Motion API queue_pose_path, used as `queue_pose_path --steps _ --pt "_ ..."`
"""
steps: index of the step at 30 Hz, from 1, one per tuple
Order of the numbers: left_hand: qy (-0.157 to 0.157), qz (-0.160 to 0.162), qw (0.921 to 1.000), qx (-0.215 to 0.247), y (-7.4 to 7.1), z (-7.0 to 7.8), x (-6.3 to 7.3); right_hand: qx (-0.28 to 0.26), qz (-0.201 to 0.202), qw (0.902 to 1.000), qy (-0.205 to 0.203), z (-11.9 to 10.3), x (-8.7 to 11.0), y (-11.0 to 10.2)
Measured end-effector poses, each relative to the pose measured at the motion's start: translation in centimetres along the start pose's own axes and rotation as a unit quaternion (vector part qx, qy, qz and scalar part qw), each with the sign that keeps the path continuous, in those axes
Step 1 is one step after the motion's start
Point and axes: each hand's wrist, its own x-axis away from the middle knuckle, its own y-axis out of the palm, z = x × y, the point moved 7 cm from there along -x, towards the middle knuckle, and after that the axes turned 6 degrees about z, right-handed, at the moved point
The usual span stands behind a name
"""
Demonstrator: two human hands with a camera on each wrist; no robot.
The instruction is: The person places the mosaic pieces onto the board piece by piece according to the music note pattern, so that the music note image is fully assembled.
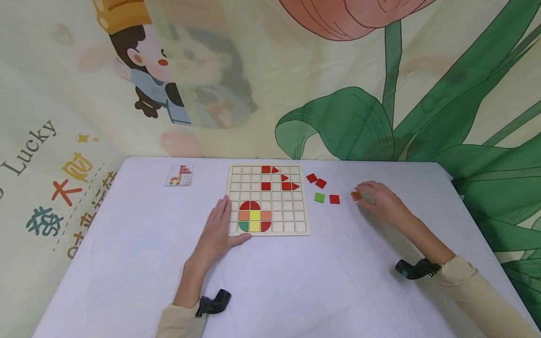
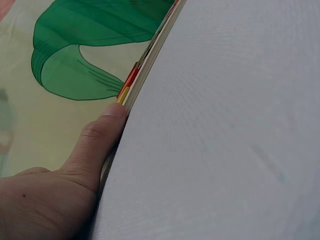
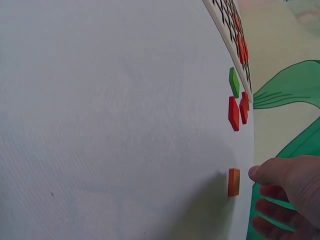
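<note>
A wooden grid board point(image 1: 287, 205) lies on the table with red, orange, yellow and green tiles in some cells. Along its left edge rests my left hand point(image 1: 217, 230), fingers straight, thumb at the near corner edge. In the left wrist view, the thumb point(image 2: 97, 142) lies against the board's side. My right hand point(image 1: 382, 199) is over the table to the right, fingers loosely bent at an orange square tile point(image 1: 356, 195). The right wrist view shows the orange tile point(image 3: 233, 182) flat on the cloth, a small gap from the thumb point(image 3: 270, 172).
Between board and right hand lie a green tile point(image 1: 319, 197), a red tile point(image 1: 335, 199) and two more red tiles point(image 1: 316, 180). A small pattern card point(image 1: 180, 175) lies at the far left. A printed curtain point(image 1: 262, 94) hangs behind the white tablecloth point(image 1: 296, 286).
</note>
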Motion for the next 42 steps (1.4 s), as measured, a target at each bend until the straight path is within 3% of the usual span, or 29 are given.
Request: queue_pose_path --steps 30,42 --pt "-0.001 -0.002 1.0000 0.005 0.0 0.0 -0.1 0.026 -0.017 0.9994 -0.017 0.6 -0.8 1.0" --pt "-0.004 -0.004 1.0000 0.000 0.2 -0.2 -0.1 0.017 -0.033 0.9993 0.009 1.3 -0.9 1.7"
